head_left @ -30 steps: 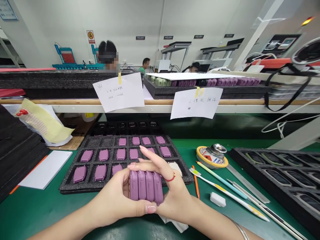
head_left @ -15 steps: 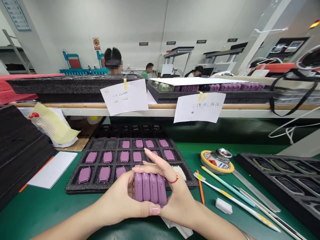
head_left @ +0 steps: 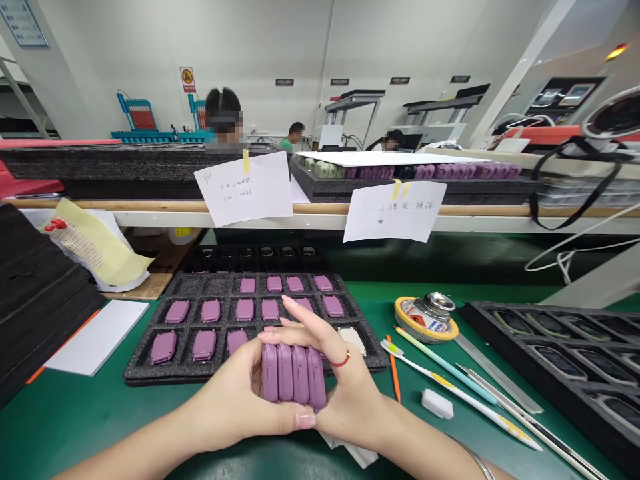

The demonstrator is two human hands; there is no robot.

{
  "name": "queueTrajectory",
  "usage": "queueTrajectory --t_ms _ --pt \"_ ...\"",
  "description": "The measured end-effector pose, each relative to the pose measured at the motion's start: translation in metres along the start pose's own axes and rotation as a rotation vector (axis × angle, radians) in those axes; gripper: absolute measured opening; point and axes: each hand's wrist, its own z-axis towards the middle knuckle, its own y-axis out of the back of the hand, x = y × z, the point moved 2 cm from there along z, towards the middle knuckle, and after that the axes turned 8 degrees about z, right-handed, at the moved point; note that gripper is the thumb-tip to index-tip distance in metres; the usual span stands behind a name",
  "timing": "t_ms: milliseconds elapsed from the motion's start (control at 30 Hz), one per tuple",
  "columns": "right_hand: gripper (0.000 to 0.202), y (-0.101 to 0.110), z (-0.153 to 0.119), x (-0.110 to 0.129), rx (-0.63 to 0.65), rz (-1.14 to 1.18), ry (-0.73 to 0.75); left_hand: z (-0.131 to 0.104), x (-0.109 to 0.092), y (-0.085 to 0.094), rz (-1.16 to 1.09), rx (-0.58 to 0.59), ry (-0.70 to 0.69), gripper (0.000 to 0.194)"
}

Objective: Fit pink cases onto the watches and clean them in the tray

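Several purple watch cases [head_left: 293, 375] stand side by side in a stack between my two hands, in front of the foam tray. My left hand [head_left: 233, 400] wraps the stack from the left, its thumb along the bottom edge. From the right, my right hand [head_left: 353, 390] presses on the end of the stack, with its fingers reaching over the top and behind. Beyond them, a black foam tray [head_left: 186, 285] bears more purple watch cases [head_left: 205, 345] in its compartments. One whitish piece [head_left: 353, 339] lies in the tray's front right, partly behind my right hand.
On the right lie a toothbrush [head_left: 465, 393], an orange stick [head_left: 395, 377], a white block [head_left: 437, 404], a metal ruler [head_left: 500, 375] and a metal-topped bottle [head_left: 434, 308] inside a yellow tape roll. Another foam tray [head_left: 520, 353] is far right. A shelf edge [head_left: 320, 219] crosses behind; people sit beyond.
The whole view has shifted slightly, so most things sit a little further left. Both hands keep their hold on the stacked watch cases.
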Motion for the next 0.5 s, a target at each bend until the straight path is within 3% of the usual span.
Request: queueTrajectory --t_ms 233,500 --pt "0.086 -0.007 -0.003 -0.003 -0.03 -0.098 0.004 0.0 0.005 -0.014 -0.152 -0.193 -0.044 0.056" --pt "0.083 -0.007 -0.002 -0.002 -0.026 -0.083 0.022 -0.003 0.006 -0.015 -0.096 -0.169 -0.029 0.059"
